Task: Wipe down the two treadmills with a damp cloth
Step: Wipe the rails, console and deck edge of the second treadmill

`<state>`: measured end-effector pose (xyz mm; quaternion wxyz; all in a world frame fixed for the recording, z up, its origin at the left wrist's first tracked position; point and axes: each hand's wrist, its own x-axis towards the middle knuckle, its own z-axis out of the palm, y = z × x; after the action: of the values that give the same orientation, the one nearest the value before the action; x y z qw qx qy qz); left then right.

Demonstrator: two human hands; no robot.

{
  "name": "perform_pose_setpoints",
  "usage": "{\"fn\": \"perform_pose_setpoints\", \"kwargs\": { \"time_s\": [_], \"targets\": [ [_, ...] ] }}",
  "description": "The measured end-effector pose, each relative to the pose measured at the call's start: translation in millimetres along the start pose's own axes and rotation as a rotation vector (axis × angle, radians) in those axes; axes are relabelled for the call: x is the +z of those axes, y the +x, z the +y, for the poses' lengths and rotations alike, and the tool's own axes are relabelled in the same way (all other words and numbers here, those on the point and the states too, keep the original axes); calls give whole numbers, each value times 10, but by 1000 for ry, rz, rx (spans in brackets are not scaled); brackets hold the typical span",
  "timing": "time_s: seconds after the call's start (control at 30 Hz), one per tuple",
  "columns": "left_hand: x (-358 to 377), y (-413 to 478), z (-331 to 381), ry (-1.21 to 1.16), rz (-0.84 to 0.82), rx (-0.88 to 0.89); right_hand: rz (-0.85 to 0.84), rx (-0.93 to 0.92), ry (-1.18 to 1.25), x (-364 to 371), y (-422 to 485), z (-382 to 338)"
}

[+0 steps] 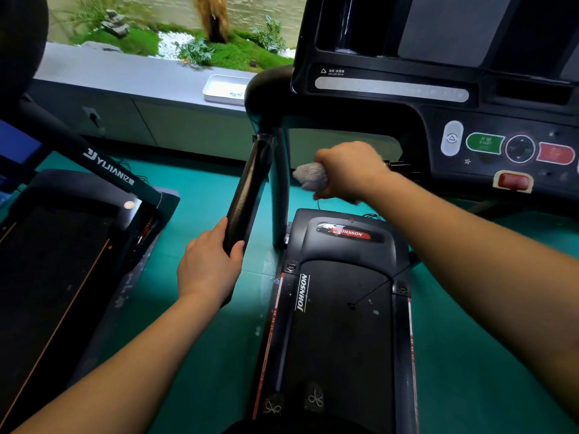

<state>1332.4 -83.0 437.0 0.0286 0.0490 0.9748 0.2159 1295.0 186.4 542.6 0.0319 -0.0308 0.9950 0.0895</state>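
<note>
Green rubber flooring is running under two treadmills, with a grey bench (125,73) lying beyond. The person is standing on the right treadmill (341,245), with the left treadmill (62,245) sitting just beside it. The left hand (210,264) is wrapping its grip round the black handrail (247,189). The right hand (347,170) is clutching the grey cloth (308,177), bunched into a fuzzy wad poking out left of the fist, just under the console (470,89). It seems to be rubbing a bar there, though the contact is hidden. Working this close, the knuckles are risking a bump on the green start button (485,143) while feet are resting on the belt (338,339), and an over-wet cloth could be dripping into the controls. Pale specks are dotting the belt.
</note>
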Motion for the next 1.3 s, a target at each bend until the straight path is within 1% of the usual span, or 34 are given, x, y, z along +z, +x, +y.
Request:
{"fn": "perform_pose_setpoints", "kwargs": {
  "time_s": [0.07,0.13,0.23,0.3,0.47,0.57,0.67,0.8,0.87,0.97,1.0,1.03,1.07,1.2,1.3],
  "targets": [
    [-4,-3,-9,3,3,-2,18,-31,11,32,94,-188],
    [-9,-11,-14,3,6,-5,72,-39,43,104,110,-261],
    [-4,-15,-15,3,5,-15,204,-61,66,222,1,-185],
    [-1,-7,-20,2,5,-17,263,-63,45,288,-89,-84],
    [-8,-14,-29,-13,1,-22,223,22,10,310,-285,264],
    [-11,-21,-31,-16,8,-20,262,67,-15,304,-430,498],
    [-10,-20,-29,-31,11,-17,278,106,-64,313,-488,573],
    [-23,-7,-12,-57,-2,-13,189,154,-38,224,-437,503],
    [-31,-17,0,-56,-13,-17,57,150,11,69,-393,502],
    [-50,-34,10,-55,-17,-21,-223,175,160,-188,-286,518],
    [-56,-35,10,-54,-19,-22,-261,173,181,-214,-263,511],
    [-65,-37,14,-56,-19,-25,-249,169,182,-209,-256,496],
    [-71,-40,12,-59,-21,-25,-191,169,167,-167,-270,487],
    [-79,-54,25,-67,-16,-13,155,192,36,154,-413,438],
    [-85,-46,36,-59,-7,-16,245,233,29,253,-435,355]
  ]
}}
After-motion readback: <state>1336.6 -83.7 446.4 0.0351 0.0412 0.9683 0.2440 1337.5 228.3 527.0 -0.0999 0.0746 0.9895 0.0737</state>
